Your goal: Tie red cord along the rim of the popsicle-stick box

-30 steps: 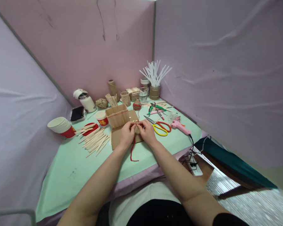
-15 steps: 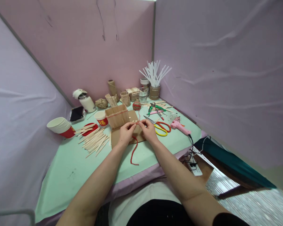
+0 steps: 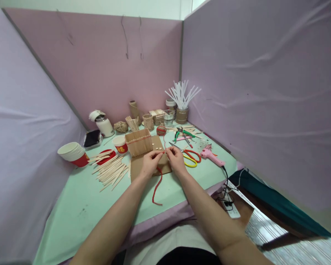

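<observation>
My left hand [image 3: 149, 164] and my right hand [image 3: 175, 160] meet over a brown cardboard sheet [image 3: 138, 170], both pinching a red cord [image 3: 156, 186] between fingertips. The cord's loose end trails down over the green table toward me. A thin red strand runs from my fingers back to a red twine ball [image 3: 161, 130]. Just behind my hands stands a small box of wooden sticks [image 3: 138, 142] with a red band round it.
Loose wooden sticks [image 3: 110, 170] lie left of the cardboard, with stacked paper cups [image 3: 71, 152] and a single cup [image 3: 120, 144]. Scissors [image 3: 189, 156], pliers [image 3: 183, 134] and a pink glue gun [image 3: 212, 156] lie right. Jars and white straws [image 3: 181, 96] stand at the back wall.
The camera tilted up, so the table sits lower in view. My hands stay pinched on the red cord, whose loose end now hangs a little straighter.
</observation>
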A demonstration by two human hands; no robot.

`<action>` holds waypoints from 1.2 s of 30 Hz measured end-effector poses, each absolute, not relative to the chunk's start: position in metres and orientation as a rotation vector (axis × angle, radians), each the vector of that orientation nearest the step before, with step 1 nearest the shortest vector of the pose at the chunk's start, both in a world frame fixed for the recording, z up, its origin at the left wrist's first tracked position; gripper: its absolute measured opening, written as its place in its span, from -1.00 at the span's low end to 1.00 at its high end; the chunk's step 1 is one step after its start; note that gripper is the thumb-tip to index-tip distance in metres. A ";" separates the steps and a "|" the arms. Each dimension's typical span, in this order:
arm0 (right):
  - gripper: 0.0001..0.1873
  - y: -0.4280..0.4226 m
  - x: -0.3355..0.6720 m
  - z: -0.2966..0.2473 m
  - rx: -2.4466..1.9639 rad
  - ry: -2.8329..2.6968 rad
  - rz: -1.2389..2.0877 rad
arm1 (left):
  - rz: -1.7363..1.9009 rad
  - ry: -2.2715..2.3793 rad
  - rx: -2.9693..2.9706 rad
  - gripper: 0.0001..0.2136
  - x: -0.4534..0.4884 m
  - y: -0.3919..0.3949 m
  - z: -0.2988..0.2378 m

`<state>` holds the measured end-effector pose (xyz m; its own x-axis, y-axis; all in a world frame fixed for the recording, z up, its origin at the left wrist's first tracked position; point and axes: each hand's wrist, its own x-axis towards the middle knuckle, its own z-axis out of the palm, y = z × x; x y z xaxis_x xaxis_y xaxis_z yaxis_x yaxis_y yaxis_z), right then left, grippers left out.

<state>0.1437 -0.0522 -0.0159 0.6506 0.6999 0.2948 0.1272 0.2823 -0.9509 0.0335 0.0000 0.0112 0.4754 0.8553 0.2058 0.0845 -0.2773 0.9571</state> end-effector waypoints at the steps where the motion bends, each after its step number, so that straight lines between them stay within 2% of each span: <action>1: -0.73 -0.052 0.143 -0.016 -1.246 -0.819 0.463 | 0.939 0.818 1.698 -0.77 0.033 0.001 0.010; 16: -0.73 -0.055 0.138 -0.014 -1.284 -0.879 0.486 | 0.984 0.804 1.631 -0.78 0.028 0.003 0.010; 25: -0.72 -0.055 0.136 -0.012 -1.307 -0.897 0.481 | 0.995 0.774 1.679 -0.85 0.028 0.002 0.012; 36: -0.84 -0.056 0.137 -0.017 -1.328 -1.010 0.302 | 1.102 0.789 1.795 -0.83 0.029 0.002 0.006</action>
